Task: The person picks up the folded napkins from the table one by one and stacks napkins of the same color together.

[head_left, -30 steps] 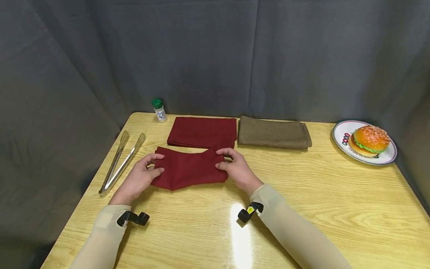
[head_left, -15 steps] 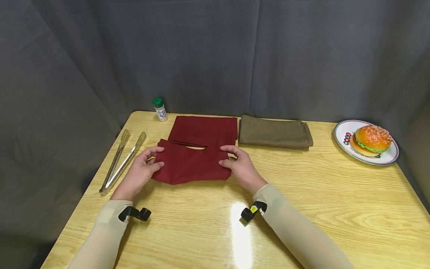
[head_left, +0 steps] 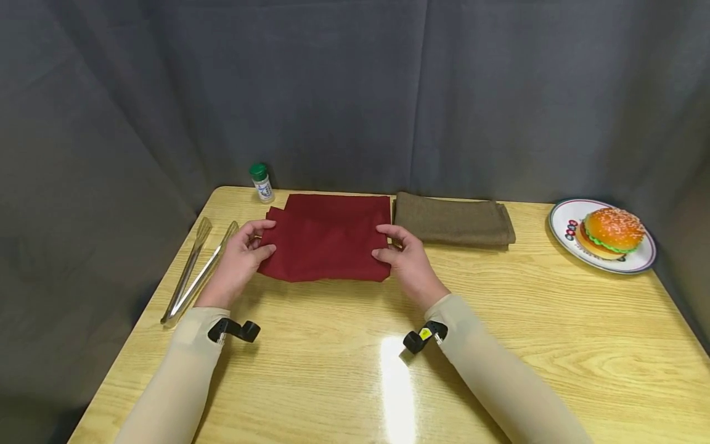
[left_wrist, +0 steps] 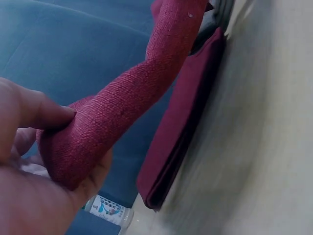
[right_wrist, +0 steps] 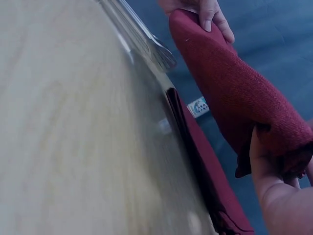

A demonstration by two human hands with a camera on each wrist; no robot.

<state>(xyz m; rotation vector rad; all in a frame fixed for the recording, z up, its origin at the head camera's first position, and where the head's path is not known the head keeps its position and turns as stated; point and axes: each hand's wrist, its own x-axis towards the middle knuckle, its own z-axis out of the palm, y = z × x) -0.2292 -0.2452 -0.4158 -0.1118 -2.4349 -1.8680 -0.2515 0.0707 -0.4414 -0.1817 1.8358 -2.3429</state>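
Note:
A folded dark red cloth is held up by its two ends. My left hand pinches its left end between thumb and fingers, and my right hand pinches the right end. Behind and below it, a second folded red cloth lies on the table, partly hidden in the head view. Both wrist views show a gap between the held cloth and the lying cloth. In the right wrist view the right thumb presses the lower edge of the held cloth.
A folded brown cloth lies right of the red ones. Metal tongs rest at the left, near my left hand. At the back left stands a green-capped shaker bottle. A plate bearing a hamburger sits far right.
Both hands have moved away from me and slightly right with the red cloth. It now overlaps most of the lying red cloth in the head view and looks less creased.

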